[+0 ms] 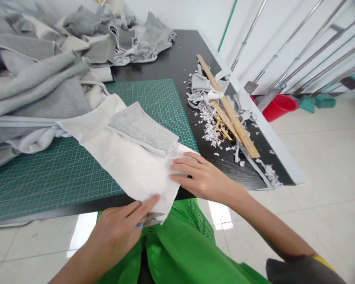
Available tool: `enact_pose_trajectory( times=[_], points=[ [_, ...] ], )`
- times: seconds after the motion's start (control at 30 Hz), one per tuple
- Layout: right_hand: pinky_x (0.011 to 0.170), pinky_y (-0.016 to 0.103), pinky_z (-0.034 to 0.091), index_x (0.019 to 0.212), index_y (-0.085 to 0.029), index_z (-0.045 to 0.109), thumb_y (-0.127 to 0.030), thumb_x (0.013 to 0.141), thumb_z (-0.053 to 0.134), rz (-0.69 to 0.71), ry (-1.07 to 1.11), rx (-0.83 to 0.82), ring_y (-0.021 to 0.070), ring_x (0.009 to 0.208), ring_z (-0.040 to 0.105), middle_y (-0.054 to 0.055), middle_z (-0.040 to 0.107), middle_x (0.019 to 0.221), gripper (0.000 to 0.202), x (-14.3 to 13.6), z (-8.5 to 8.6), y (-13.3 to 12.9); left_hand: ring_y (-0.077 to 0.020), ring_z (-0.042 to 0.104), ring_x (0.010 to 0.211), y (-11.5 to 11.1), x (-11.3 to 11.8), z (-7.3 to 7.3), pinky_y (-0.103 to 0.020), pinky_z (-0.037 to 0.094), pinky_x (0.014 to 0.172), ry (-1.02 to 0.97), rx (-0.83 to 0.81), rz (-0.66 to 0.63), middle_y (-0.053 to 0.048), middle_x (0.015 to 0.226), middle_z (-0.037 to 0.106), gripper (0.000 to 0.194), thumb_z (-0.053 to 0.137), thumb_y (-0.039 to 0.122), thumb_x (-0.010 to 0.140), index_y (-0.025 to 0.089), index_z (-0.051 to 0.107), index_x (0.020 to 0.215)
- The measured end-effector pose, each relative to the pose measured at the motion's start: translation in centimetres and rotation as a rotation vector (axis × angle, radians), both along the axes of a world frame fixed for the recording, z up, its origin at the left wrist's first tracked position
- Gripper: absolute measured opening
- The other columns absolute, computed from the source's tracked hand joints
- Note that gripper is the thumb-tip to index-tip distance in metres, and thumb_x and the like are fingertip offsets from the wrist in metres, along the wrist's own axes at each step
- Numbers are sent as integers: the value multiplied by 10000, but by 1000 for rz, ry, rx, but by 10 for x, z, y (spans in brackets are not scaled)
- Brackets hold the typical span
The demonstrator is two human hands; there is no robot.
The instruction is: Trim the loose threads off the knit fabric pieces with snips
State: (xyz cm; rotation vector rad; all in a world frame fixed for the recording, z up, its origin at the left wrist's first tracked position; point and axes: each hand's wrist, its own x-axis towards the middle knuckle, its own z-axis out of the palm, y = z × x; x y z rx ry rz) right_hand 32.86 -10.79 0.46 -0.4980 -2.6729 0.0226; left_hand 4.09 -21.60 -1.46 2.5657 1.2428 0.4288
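A white fleecy piece of fabric (130,165) lies across the table's front edge, its near corner hanging over. A folded grey piece of fabric (144,128) rests on top of it. My left hand (121,227) is closed around a small pair of scissors (154,218). Two metal blades and a bit of blue stick out, close to the hanging corner; the rest is hidden in the palm. My left index finger touches the white fabric. My right hand (199,177) lies with fingers stretched out on the right end of the white fabric, pressing it near the edge.
Under the fabric is a green cutting mat (77,173). Grey fabric pieces (41,86) are heaped at the left and back. Wooden rulers (227,106), gold-handled scissors (222,130) and scraps (208,122) lie at the right. A red bucket (281,106) stands beyond the table.
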Motion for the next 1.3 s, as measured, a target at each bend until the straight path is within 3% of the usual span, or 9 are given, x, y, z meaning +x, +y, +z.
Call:
enact_pose_trajectory(
  times=[0.13, 0.23, 0.4, 0.47, 0.63, 0.83, 0.93, 1.1, 1.3],
  points=[
    [1129, 462, 476, 1082, -142, 711, -123, 991, 580, 82, 95, -7, 202, 1113, 692, 85, 763, 1081, 161, -15, 1, 5, -179, 757, 850, 21, -32, 21, -262, 607, 697, -114, -46, -7, -70, 1188, 751, 627, 477, 50, 895, 267, 494, 1483],
    [1089, 424, 506, 1030, -128, 710, -128, 1000, 560, 86, 126, -33, 192, 980, 716, 76, 770, 974, 153, -29, 8, 4, -136, 753, 784, 47, -58, 36, -214, 578, 683, -124, -112, -71, -28, 1126, 775, 570, 468, 30, 904, 290, 584, 1397],
    [685, 336, 556, 953, -134, 701, -168, 1024, 506, 37, 110, -102, 193, 757, 692, 85, 750, 864, 210, -52, 21, 3, -128, 730, 741, 76, -88, 46, -198, 518, 626, -207, -69, -136, -14, 967, 781, 449, 505, 58, 945, 259, 651, 1319],
    [643, 332, 530, 969, -134, 697, -159, 1018, 498, 45, 76, -113, 197, 748, 689, 90, 747, 875, 207, -63, 24, 2, -111, 678, 635, 78, -93, 47, -195, 479, 576, -213, -81, -163, -17, 850, 764, 475, 533, 39, 909, 252, 660, 1314],
    [623, 331, 507, 1061, -130, 702, -299, 1023, 545, 86, 25, -152, 209, 739, 684, 93, 752, 868, 234, -93, 30, 2, -111, 669, 621, 75, -92, 47, -206, 480, 598, -258, -127, -107, -2, 822, 769, 497, 520, 20, 856, 268, 707, 1244],
    [734, 294, 547, 1215, -184, 724, -189, 1012, 533, 122, 95, -584, 177, 845, 728, 55, 788, 978, 279, -114, 35, 12, -117, 685, 645, 76, -93, 54, -223, 504, 643, -374, -250, -93, -14, 885, 788, 472, 502, 17, 853, 227, 724, 1212],
    [750, 274, 570, 1176, -226, 767, -187, 997, 570, 120, 236, -777, 155, 848, 747, 29, 806, 983, 269, -118, 32, 12, -111, 659, 624, 71, -93, 55, -215, 468, 604, -397, -299, -64, -1, 787, 752, 398, 507, 48, 873, 210, 737, 1155],
    [747, 249, 613, 1051, -215, 819, -217, 941, 666, 45, 458, -909, 164, 865, 784, 43, 825, 994, 189, -123, 22, 7, -98, 526, 518, 60, -86, 47, -224, 398, 532, -459, -293, -47, 4, 670, 665, 239, 509, 207, 997, 186, 743, 1042],
    [687, 209, 600, 921, -199, 843, -264, 885, 747, -3, 507, -1050, 158, 770, 787, 30, 827, 873, 121, -127, 23, 6, -87, 439, 515, 53, -79, 46, -220, 332, 513, -426, -370, -29, 40, 644, 568, 269, 491, 224, 1023, 193, 702, 1188]
  ],
)
